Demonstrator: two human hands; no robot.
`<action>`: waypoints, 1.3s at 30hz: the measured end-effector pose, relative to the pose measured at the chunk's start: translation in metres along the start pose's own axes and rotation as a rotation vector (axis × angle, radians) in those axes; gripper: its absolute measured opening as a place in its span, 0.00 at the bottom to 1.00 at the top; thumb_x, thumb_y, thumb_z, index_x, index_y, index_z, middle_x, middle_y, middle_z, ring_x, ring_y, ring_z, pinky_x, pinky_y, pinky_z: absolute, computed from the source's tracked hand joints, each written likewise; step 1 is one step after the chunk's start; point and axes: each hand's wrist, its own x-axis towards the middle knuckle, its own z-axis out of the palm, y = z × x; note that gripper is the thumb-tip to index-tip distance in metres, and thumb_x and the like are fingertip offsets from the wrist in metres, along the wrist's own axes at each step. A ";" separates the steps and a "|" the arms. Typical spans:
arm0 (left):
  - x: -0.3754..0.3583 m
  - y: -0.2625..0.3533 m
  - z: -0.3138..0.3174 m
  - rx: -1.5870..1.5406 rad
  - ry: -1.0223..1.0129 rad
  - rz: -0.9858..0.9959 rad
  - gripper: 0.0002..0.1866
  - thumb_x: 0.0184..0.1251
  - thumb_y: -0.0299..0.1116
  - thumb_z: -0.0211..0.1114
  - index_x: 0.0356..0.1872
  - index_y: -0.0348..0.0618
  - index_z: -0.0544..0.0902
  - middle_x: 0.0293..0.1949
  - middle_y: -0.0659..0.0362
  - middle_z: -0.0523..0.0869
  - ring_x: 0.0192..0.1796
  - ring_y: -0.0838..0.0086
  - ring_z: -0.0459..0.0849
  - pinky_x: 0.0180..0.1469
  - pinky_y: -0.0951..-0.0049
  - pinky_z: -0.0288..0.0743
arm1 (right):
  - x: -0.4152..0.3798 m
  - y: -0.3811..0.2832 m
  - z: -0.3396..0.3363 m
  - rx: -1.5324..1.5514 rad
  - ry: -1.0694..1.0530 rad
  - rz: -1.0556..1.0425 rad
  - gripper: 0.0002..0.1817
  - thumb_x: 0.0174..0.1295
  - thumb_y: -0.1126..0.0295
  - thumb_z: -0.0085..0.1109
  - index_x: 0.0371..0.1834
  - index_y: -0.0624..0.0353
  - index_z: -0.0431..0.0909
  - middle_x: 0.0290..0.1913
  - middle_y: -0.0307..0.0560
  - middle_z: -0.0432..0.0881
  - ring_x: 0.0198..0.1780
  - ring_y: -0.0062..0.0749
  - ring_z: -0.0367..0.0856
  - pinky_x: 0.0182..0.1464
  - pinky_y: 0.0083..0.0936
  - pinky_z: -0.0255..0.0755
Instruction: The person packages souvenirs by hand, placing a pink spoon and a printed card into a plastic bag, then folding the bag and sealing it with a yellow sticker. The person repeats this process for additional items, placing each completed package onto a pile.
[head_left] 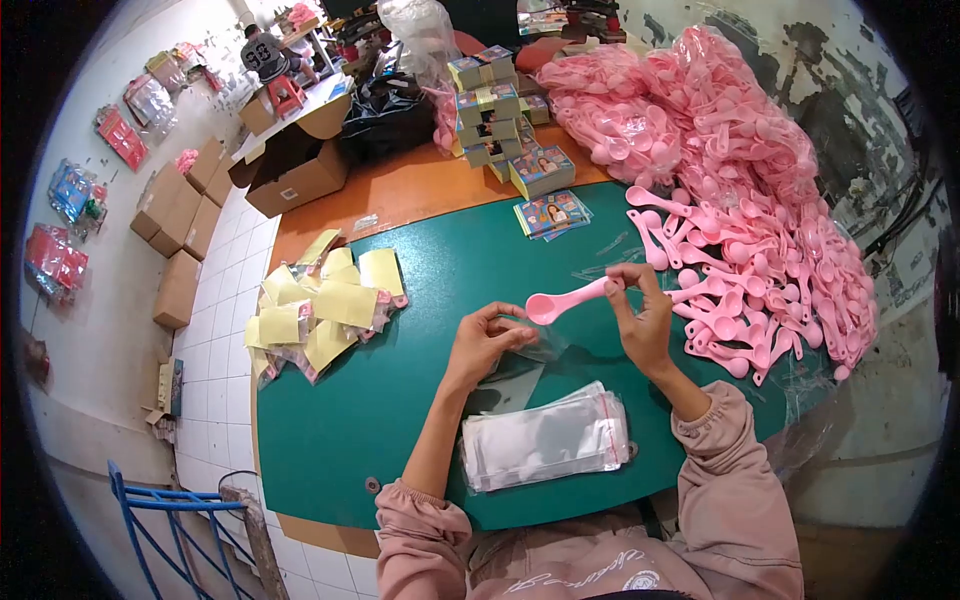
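My right hand pinches a pink plastic measuring spoon by the end of its handle, with the bowl pointing left. My left hand has its fingers curled on a thin clear plastic bag, just below the spoon's bowl. The bag is see-through, so its edges are hard to make out. Closer to my body lies a stack of clear plastic bags on the green table mat. Loose pink spoons spread out to the right of my right hand.
A heap of filled bags with yellow cards lies left. Printed cards and banded card stacks stand at the back, beside bulging bags of pink spoons. Cardboard boxes stand back left. A seated person is far off.
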 end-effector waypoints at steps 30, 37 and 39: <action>0.001 0.001 0.003 0.076 -0.080 0.044 0.17 0.59 0.26 0.61 0.51 0.39 0.76 0.36 0.57 0.84 0.39 0.80 0.81 0.40 0.83 0.76 | 0.000 -0.001 0.004 -0.048 -0.088 -0.022 0.07 0.59 0.74 0.54 0.39 0.63 0.74 0.30 0.45 0.74 0.29 0.24 0.73 0.33 0.19 0.67; -0.001 0.004 0.007 0.072 -0.108 0.103 0.18 0.60 0.26 0.60 0.52 0.38 0.74 0.38 0.57 0.83 0.40 0.80 0.80 0.43 0.81 0.74 | 0.001 -0.005 0.004 -0.041 -0.184 0.013 0.07 0.58 0.74 0.55 0.39 0.63 0.75 0.30 0.45 0.75 0.29 0.24 0.74 0.33 0.19 0.68; -0.004 0.008 0.014 0.014 -0.093 0.085 0.18 0.61 0.27 0.59 0.52 0.38 0.74 0.38 0.57 0.83 0.41 0.80 0.79 0.44 0.81 0.74 | -0.003 -0.004 0.007 -0.066 -0.349 -0.079 0.08 0.56 0.75 0.57 0.39 0.62 0.74 0.31 0.45 0.76 0.31 0.24 0.75 0.33 0.20 0.68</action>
